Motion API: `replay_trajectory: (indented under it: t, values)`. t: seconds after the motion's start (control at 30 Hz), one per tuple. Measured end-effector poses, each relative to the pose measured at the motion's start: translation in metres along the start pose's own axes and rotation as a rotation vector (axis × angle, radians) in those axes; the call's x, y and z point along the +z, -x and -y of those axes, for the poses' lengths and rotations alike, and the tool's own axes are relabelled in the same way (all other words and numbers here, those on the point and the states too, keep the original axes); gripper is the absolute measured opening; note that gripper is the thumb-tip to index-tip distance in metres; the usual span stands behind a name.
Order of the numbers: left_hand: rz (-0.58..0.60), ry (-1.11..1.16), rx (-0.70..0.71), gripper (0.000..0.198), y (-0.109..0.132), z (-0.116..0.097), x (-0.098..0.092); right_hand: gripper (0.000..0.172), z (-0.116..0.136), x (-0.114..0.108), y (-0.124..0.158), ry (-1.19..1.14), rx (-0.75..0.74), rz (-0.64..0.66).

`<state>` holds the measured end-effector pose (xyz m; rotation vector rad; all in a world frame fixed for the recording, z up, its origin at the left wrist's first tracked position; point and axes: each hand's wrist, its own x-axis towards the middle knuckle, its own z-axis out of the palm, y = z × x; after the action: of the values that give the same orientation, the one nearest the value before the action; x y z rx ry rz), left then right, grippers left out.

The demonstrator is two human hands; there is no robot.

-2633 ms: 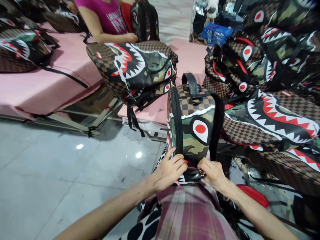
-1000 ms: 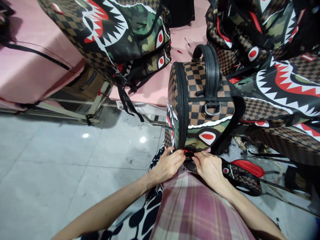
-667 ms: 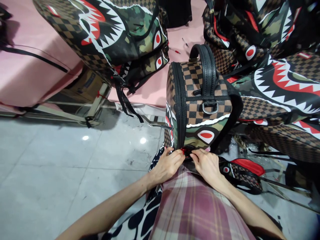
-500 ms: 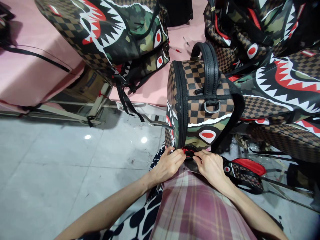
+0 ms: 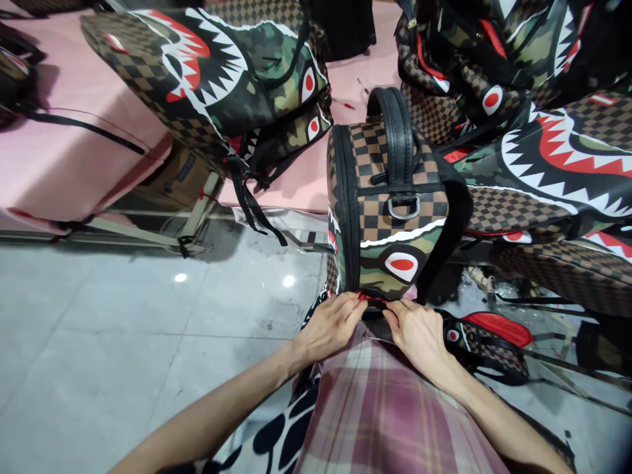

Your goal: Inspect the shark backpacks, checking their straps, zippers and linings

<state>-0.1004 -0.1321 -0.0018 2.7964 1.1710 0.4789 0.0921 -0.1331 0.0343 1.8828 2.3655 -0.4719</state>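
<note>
A backpack (image 5: 390, 204) with brown checks, camouflage, a shark mouth and a red eye stands upright against my lap, black handle on top. My left hand (image 5: 328, 326) is closed, pinching its lower edge at a red trim beside the black zipper. My right hand (image 5: 417, 332) is closed too, pinching the same edge just to the right. The two hands nearly touch. What sits between the fingertips is too small to make out.
More shark-print backpacks lie on a pink table (image 5: 74, 158) ahead, one (image 5: 232, 79) overhanging its edge, and a pile (image 5: 533, 118) fills the right. A red-lined bag (image 5: 488, 342) lies by my right knee. Grey tiled floor (image 5: 123, 342) spreads left. Pens (image 5: 345, 104) lie on the table.
The view tilted down from the earlier frame, and the person in pink is out of sight. Over the last second both hands stay pinched at the backpack's lower edge; the bag shifts slightly left.
</note>
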Motion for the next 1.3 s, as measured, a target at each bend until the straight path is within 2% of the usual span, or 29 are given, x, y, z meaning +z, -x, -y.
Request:
replay_trajectory:
  t: [0.07,0.17,0.23,0.37,0.47,0.53,0.67,0.73,0.9,1.03,1.13,1.3]
  values:
    - [0.130,-0.047,-0.044,0.029,-0.011,0.002,-0.011,0.025,0.001,-0.001,0.001,-0.005,-0.022,0.018]
    - [0.354,-0.110,-0.082,0.019,-0.032,0.006,-0.023,0.025,0.004,-0.003,0.000,-0.002,-0.058,0.017]
    - [0.401,-0.111,-0.061,0.014,-0.044,0.007,-0.022,0.023,0.005,-0.005,0.000,-0.001,-0.070,0.001]
    - [0.401,-0.117,-0.002,0.020,-0.058,0.008,-0.006,0.022,0.007,-0.006,0.002,-0.016,-0.071,0.004]
    - [0.528,-0.156,-0.025,0.019,-0.067,0.011,0.001,0.024,0.008,-0.006,0.003,-0.038,-0.073,0.034]
    - [0.620,-0.174,-0.062,0.018,-0.073,0.015,-0.003,0.026,0.008,-0.006,0.004,-0.053,-0.077,0.033]
    - [0.779,-0.176,-0.095,0.015,-0.079,0.021,-0.023,0.027,0.009,-0.006,0.004,-0.087,-0.083,0.001]
    - [0.829,-0.153,-0.110,0.017,-0.080,0.021,-0.029,0.027,0.008,-0.006,0.004,-0.100,-0.089,0.001]
    - [0.830,-0.179,-0.126,0.017,-0.076,0.017,-0.026,0.027,0.006,-0.004,0.005,-0.105,-0.100,-0.003]
    - [0.755,-0.176,-0.092,0.019,-0.067,0.015,-0.023,0.028,0.006,-0.004,0.004,-0.103,-0.094,-0.003]
    - [0.695,-0.177,-0.145,0.019,-0.059,0.011,-0.024,0.026,0.005,-0.004,0.004,-0.106,-0.087,-0.012]
    - [0.667,-0.158,-0.270,0.019,-0.051,0.006,-0.023,0.025,0.002,-0.007,0.003,-0.117,-0.063,-0.038]
